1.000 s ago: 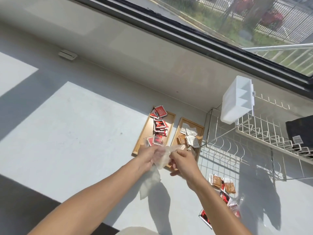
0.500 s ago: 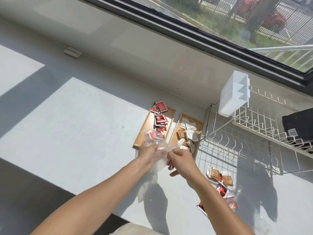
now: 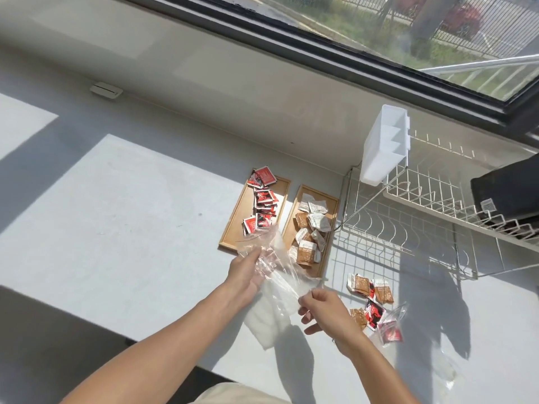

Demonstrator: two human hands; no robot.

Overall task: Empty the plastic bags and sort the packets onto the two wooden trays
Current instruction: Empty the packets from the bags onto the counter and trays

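Counter [image 3: 122, 217] under a window [image 3: 408, 33], half in sun, half in shadow.

Left hand [image 3: 248, 275] reaches forward, palm on a clear bag [image 3: 274, 258]; fingers extended and loosely spread inside or against the crumpled film (which of the two I cannot tell through the plastic). The bag's far end lies over the near edge of the left tray [image 3: 233, 228].

Right hand [image 3: 320, 307] sits nearer the body, thumb and forefinger pinched together on the bag's near edge; other fingers curled loosely below. A flatter, whitish part of the plastic [image 3: 268, 319] trails down between the two forearms onto the counter.

Left tray holds red packets [image 3: 264, 205], strung in a loose line from far end to near end, one overhanging the far rim. Right tray [image 3: 332, 217], just beside it, holds white packets [image 3: 316, 214] at the far end and brown packets [image 3: 304, 252] at the near end, overlapping.

Loose pile [image 3: 369, 301] on the counter right of the right hand: brown, white and red mixed, unsorted. A second bag [image 3: 390, 330] lies just beside it with a red packet or two showing through.

Wire rack [image 3: 408, 237] stands right of the trays, a white caddy [image 3: 382, 147] hung on its corner, a black object [image 3: 507, 193] on its upper tier.
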